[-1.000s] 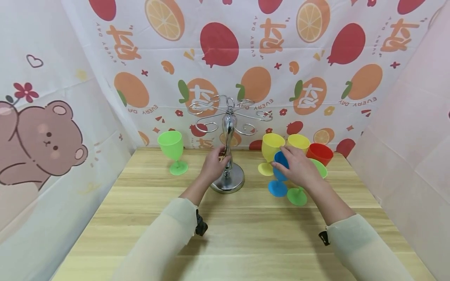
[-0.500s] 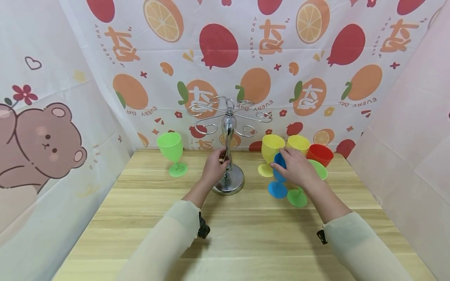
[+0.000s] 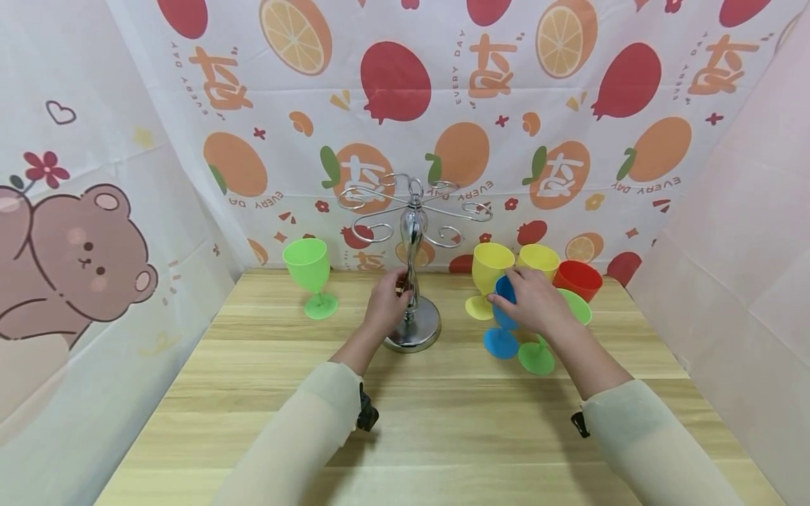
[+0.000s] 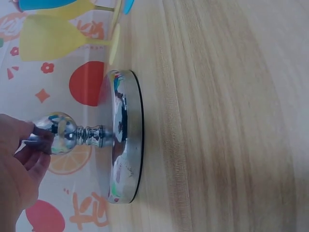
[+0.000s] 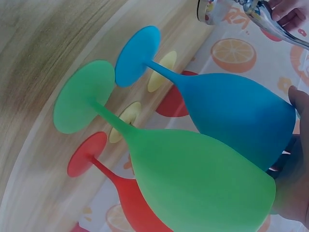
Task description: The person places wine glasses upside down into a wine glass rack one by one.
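My left hand (image 3: pixel 387 303) grips the lower column of a chrome stand (image 3: pixel 414 336) with curled wire arms at its top. In the left wrist view, thumb and fingers close around the rounded bulge above the base (image 4: pixel 126 145). On the right, my right hand (image 3: pixel 538 302) pinches the rim of a blue plastic goblet (image 5: pixel 236 111), thumb on the near side and fingers behind. The blue goblet stands upright, its foot on the table. Right beside it stands a green goblet (image 5: pixel 193 169), partly covered by the right hand in the head view.
Behind the right hand are two yellow goblets, one at left (image 3: pixel 490 268) and one at right (image 3: pixel 538 258), plus a red goblet (image 3: pixel 579 281). Another green goblet (image 3: pixel 308 267) stands alone left of the stand. Patterned cloth (image 3: pixel 392 84) hangs behind the wooden table (image 3: pixel 443 422).
My left hand has slid slightly lower on the stand's column. The right hand stays at the blue goblet's rim, and the goblets and stand keep their places.
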Motion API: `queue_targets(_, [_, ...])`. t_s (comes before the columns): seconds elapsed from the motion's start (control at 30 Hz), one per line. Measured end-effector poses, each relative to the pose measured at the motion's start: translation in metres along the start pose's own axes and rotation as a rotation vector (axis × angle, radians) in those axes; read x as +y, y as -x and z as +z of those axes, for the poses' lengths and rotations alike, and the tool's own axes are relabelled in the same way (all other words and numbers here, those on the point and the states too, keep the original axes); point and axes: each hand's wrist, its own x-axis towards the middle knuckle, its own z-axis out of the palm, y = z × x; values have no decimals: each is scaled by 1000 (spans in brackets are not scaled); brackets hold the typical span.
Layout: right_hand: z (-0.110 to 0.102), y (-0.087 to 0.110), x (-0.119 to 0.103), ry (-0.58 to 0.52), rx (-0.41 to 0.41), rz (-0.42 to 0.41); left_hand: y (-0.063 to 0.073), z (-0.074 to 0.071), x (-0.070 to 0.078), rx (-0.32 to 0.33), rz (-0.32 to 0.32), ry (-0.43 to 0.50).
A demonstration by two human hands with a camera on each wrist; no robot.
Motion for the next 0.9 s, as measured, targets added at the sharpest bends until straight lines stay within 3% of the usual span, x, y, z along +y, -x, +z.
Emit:
queue_targets(0.57, [18,2,-7,198,83,-21,3,1,2,-3,-19,-37])
queue_targets(0.9, [16,3,-9,171,113,-56,4,1,2,3,-31,-35])
